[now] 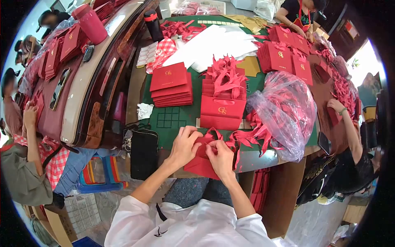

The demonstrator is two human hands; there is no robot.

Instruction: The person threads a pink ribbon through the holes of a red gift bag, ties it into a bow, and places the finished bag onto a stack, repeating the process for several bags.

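Checking the head view: holding a smooth red paper bag (200,167) over the near edge of the green mat (164,140), just above the denim-covered lap (185,192). Pointing its lower edge lapward, slanting down to the right; honestly not making out the long axis under those hands. Clamping its upper left with the left hand (185,145), pinching fingertips together up top with the right hand (221,159), not telling whether on paper or ribbon. Showing mostly between both grips. Seeing boxy red bags (222,110) beyond, plus shiny, twisty ribbons (256,135) beside a crinkly clear plastic sack (288,111).
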